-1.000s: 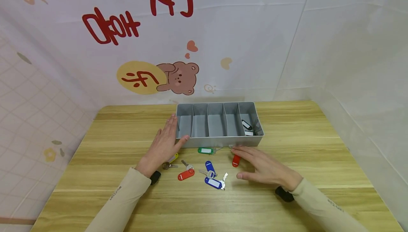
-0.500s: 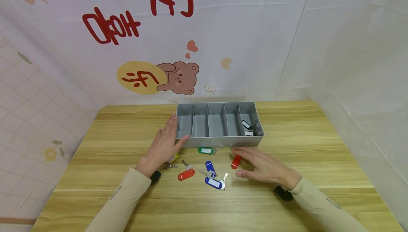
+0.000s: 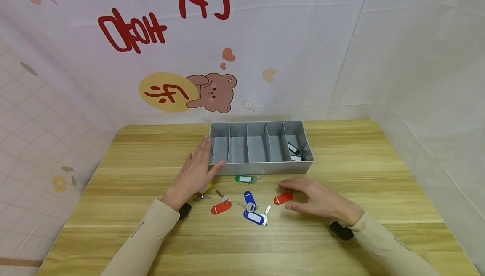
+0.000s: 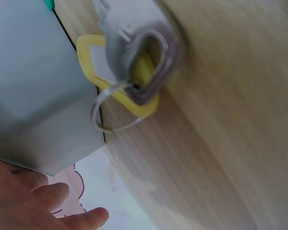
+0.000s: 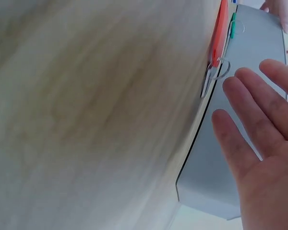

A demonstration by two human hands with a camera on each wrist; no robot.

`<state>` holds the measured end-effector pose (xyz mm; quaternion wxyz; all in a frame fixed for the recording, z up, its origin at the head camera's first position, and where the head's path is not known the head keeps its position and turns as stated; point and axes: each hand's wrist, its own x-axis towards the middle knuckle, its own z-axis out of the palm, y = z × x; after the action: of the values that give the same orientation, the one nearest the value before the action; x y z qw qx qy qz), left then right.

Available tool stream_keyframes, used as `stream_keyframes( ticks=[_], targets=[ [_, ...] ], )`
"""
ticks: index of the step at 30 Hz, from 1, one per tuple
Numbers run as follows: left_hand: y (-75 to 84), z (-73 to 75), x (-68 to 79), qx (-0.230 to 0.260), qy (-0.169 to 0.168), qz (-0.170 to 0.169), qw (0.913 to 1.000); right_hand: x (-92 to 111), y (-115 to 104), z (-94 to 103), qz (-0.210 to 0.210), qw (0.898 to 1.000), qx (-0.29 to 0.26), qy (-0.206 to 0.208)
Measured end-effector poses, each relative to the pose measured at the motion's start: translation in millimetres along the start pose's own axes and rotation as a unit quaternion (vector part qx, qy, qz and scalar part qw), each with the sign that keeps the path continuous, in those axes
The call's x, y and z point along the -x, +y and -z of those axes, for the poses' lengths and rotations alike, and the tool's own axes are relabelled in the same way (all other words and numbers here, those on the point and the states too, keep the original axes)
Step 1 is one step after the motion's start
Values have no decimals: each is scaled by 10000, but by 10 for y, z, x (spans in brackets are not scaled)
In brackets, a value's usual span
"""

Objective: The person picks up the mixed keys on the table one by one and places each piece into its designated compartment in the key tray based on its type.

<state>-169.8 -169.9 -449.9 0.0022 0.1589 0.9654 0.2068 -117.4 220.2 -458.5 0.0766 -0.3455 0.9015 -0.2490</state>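
Six oval plastic key tags show on the wooden table (image 3: pixel 352 154) in the lower middle of the head view: two red, two blue, one green and one yellow. One red tag (image 3: pixel 282 198) is between the right hand's (image 3: pixel 318 198) thumb and fingers, which stand apart; whether they touch it I cannot tell. The other red tag (image 3: pixel 221 208) is left of the two blue tags (image 3: pixel 254 218), the green tag (image 3: pixel 244 179) is near the one grey plastic box (image 3: pixel 261 168), and the yellow tag (image 3: pixel 206 188) is beside the left hand (image 3: pixel 193 179). That hand's fingers lie extended against the box's left end, wrapped around nothing. The box has five compartments, the rightmost holding at least two black-rimmed tags (image 3: pixel 293 148). The table is pale, streaked wood; behind it hangs white cloth (image 3: pixel 303 36) with red lettering and one brown cartoon bear (image 3: pixel 219 92).
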Motion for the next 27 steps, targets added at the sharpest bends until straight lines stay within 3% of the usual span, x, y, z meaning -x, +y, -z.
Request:
stream_keyframes(
  ticks=[12,27],
  targets=[
    [6,2,-5,-109,-6,-1,9999,-57,161,1,229,9996,187,25],
    [9,3,-6,-130,27,-18,9999,-59,234,-41,668,9967,228,391]
  ],
)
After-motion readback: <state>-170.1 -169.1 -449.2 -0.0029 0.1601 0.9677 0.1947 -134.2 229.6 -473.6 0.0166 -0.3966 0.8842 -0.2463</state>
